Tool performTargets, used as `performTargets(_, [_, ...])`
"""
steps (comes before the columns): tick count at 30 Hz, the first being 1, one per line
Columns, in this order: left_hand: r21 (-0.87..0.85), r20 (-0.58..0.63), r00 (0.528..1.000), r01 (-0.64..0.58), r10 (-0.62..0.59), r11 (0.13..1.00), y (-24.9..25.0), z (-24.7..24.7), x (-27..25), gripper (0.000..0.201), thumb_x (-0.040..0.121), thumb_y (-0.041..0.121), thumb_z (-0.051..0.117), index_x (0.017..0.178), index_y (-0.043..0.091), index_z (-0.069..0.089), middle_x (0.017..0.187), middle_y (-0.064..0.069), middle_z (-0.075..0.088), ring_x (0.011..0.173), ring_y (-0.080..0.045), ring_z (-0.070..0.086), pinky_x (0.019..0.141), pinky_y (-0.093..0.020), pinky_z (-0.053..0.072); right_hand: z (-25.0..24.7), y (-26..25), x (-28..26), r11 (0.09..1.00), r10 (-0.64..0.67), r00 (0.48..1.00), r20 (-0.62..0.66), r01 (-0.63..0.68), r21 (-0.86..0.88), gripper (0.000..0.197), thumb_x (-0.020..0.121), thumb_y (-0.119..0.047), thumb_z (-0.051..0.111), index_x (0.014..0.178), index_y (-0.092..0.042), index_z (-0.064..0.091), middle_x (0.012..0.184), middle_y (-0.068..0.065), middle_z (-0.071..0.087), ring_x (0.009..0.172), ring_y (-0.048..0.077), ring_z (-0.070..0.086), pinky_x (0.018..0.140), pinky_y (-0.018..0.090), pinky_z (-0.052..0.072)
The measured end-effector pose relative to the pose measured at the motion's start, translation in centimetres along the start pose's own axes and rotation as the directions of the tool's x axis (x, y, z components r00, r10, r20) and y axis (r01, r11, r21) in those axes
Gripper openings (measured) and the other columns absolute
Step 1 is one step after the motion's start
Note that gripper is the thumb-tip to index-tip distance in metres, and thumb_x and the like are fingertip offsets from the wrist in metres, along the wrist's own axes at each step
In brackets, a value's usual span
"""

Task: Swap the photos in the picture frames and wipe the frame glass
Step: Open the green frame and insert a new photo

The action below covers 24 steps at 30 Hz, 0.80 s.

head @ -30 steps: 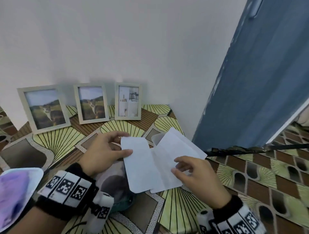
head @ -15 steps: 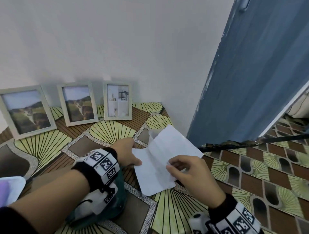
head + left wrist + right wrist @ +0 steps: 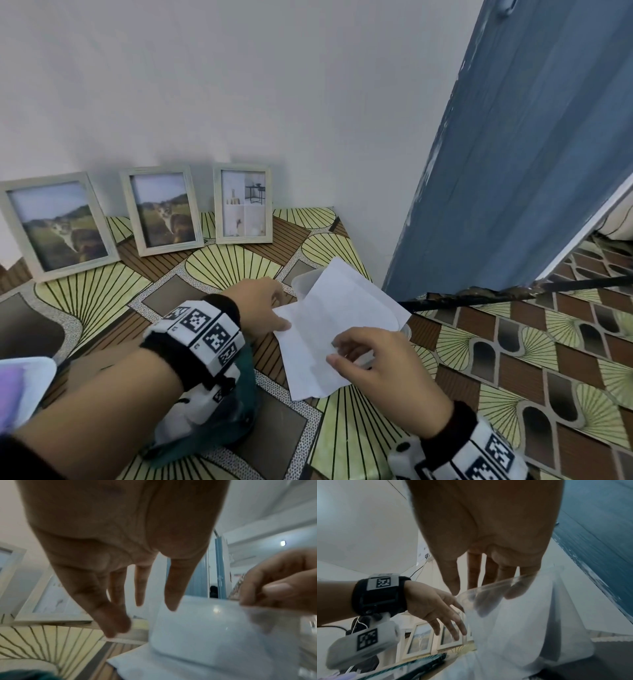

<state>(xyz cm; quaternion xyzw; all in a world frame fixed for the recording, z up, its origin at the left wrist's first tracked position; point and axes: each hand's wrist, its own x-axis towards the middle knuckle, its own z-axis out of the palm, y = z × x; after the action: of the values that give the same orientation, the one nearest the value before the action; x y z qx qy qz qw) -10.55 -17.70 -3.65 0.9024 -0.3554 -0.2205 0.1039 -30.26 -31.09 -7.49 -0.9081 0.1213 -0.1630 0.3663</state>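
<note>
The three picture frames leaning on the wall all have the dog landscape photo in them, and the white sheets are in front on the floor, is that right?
Not quite. Only the left frame and middle frame show the dog landscape; the right frame holds a pale interior collage, as the head view shows. The white sheets are indeed in front.

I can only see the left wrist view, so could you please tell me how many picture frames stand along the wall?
Observer: Three lean against it: the left frame, the middle frame and the right frame.
Operator: Thank you. What do their photos show?
Observer: The left and middle ones show the same grassy landscape. The right one shows a pale interior collage.
Operator: And how does the right hand grip?
Observer: In the right wrist view the right hand pinches a clear sheet, with its fingers visible through it, in front of the white paper.
</note>
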Motion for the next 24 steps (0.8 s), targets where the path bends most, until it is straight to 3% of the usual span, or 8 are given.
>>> performTargets(2, [-0.063, -0.091, 0.994, -0.066, 0.06, 0.996, 0.0, 0.0, -0.6, 0.053, 0.089, 0.04, 0.064, 0.136, 0.028, 0.044, 0.113, 0.004, 0.059, 0.101, -0.015, 0.059, 0.09, -0.032, 0.051, -0.7, -0.3, 0.1, 1.0, -0.021, 0.997, -0.07, 0.021, 0.006, 0.011, 0.086, -0.039, 0.069, 0.09, -0.029, 0.073, 0.084, -0.019, 0.07, 0.086, -0.002, 0.065, 0.07, 0.011, 0.046])
performTargets(4, [-0.242, -0.191, 0.979, -0.122, 0.076, 0.963, 0.4, 0.2, -1.1, 0.062, 0.091, 0.04, 0.061, 0.145, 0.031, 0.033, 0.133, 0.002, 0.052, 0.112, -0.014, 0.054, 0.095, -0.03, 0.046, -1.8, -0.6, 0.5, 0.999, -0.048, 0.985, -0.165, 0.048, -0.006, 0.006, 0.087, -0.034, 0.068, 0.088, -0.031, 0.073, 0.085, -0.021, 0.069, 0.087, -0.001, 0.064, 0.07, 0.014, 0.048])
performTargets(8, [-0.442, -0.334, 0.941, -0.204, 0.051, 0.874, 1.2, 1.4, -1.1, 0.077, 0.087, 0.041, 0.067, 0.151, 0.027, 0.025, 0.153, 0.005, 0.033, 0.134, -0.015, 0.039, 0.107, -0.034, 0.037, -4.7, -0.3, 2.1, 0.985, -0.108, 0.952, -0.288, 0.064, -0.158, 0.013, 0.086, -0.03, 0.07, 0.099, -0.027, 0.071, 0.091, -0.02, 0.065, 0.09, -0.002, 0.061, 0.077, 0.013, 0.047])
performTargets(10, [-0.462, -0.33, 0.942, -0.214, 0.057, 0.86, 1.5, 2.1, -1.0, 0.08, 0.085, 0.039, 0.07, 0.15, 0.025, 0.026, 0.152, 0.007, 0.033, 0.132, -0.014, 0.039, 0.105, -0.033, 0.038, -6.0, 0.1, 3.3, 0.966, -0.088, 0.963, -0.254, 0.021, -0.258, 0.021, 0.084, -0.032, 0.074, 0.104, -0.027, 0.07, 0.095, -0.017, 0.063, 0.091, 0.0, 0.059, 0.082, 0.019, 0.049])
performTargets(12, [-0.479, -0.318, 0.944, -0.238, 0.085, 0.845, 1.7, 2.9, -0.8, 0.072, 0.083, 0.034, 0.073, 0.144, 0.025, 0.034, 0.145, 0.007, 0.041, 0.118, -0.01, 0.045, 0.093, -0.029, 0.041, -6.7, 0.5, 4.3, 0.94, -0.017, 0.985, -0.17, -0.042, -0.338, 0.029, 0.082, -0.04, 0.075, 0.108, -0.03, 0.067, 0.096, -0.014, 0.062, 0.09, 0.003, 0.058, 0.083, 0.025, 0.05])
performTargets(16, [-0.531, -0.287, 0.953, -0.238, 0.091, 0.813, 1.5, 4.0, -0.5, 0.07, 0.082, 0.03, 0.075, 0.14, 0.032, 0.037, 0.129, 0.015, 0.044, 0.114, -0.011, 0.051, 0.083, -0.029, 0.048, -6.7, 1.2, 5.6, 0.95, 0.08, 0.993, -0.093, -0.104, -0.296, 0.022, 0.082, -0.042, 0.076, 0.099, -0.029, 0.07, 0.082, -0.011, 0.064, 0.077, 0.005, 0.061, 0.076, 0.035, 0.056])
performTargets(20, [-0.579, -0.271, 0.959, -0.229, 0.08, 0.782, 1.0, 4.3, -0.3, 0.076, 0.081, 0.032, 0.076, 0.144, 0.034, 0.033, 0.126, 0.02, 0.038, 0.11, -0.009, 0.05, 0.075, -0.025, 0.047, -5.9, 1.7, 6.2, 0.943, 0.079, 0.991, -0.107, -0.109, -0.316, 0.019, 0.08, -0.034, 0.079, 0.094, -0.024, 0.072, 0.078, -0.011, 0.064, 0.074, 0.005, 0.061, 0.075, 0.034, 0.057])
performTargets(24, [-0.591, -0.274, 0.959, -0.231, 0.077, 0.772, 0.8, 4.5, -0.3, 0.074, 0.081, 0.032, 0.076, 0.142, 0.037, 0.035, 0.12, 0.022, 0.04, 0.109, -0.011, 0.053, 0.067, -0.021, 0.048, -5.3, 2.0, 6.5, 0.922, 0.082, 0.987, -0.139, -0.128, -0.365, 0.028, 0.075, -0.035, 0.083, 0.098, -0.026, 0.071, 0.089, -0.012, 0.055, 0.068, 0.003, 0.056, 0.073, 0.028, 0.053])
